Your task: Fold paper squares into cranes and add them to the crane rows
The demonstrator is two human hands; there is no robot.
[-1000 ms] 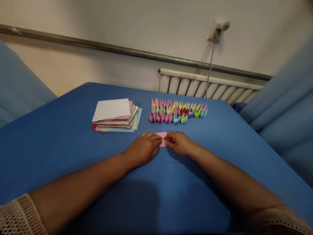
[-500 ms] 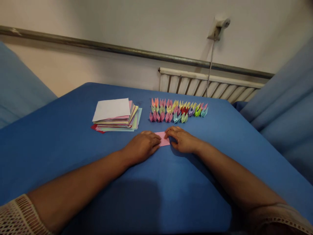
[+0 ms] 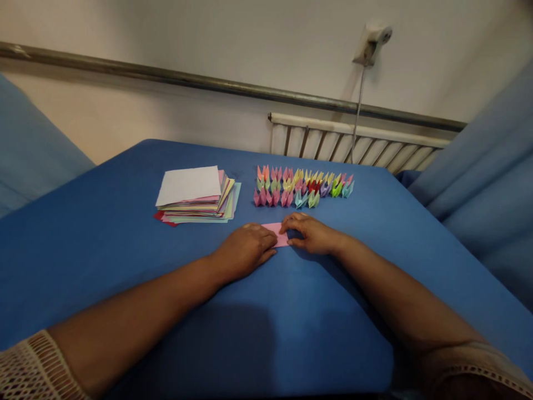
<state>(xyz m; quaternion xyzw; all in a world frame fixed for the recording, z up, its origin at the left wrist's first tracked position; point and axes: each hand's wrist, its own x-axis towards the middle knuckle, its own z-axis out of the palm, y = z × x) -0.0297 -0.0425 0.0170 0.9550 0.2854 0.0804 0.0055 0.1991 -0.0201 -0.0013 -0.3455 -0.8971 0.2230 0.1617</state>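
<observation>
A small folded piece of pink paper [image 3: 280,239] lies flat on the blue-covered table, partly hidden by my hands. My left hand [image 3: 247,249] covers its left end, fingers close together and pressing the paper down. At the right end, my right hand [image 3: 310,233] holds the paper between curved fingers on its upper part and the thumb near the lower corner. Just beyond my hands stand rows of small folded paper cranes [image 3: 286,198] in pink, yellow, green, red, purple and light blue.
A stack of coloured paper sheets [image 3: 189,186], white on top, sits at the back left of the blue table [image 3: 104,233]. Behind are a metal rail [image 3: 200,82], a radiator [image 3: 328,141] and a wall socket with a cord [image 3: 370,47]. Blue curtains [image 3: 491,139] hang at both sides.
My left hand has slid slightly right over the pink paper. My right thumb has moved a little closer to the paper's lower right corner. The cranes and stack stay put.
</observation>
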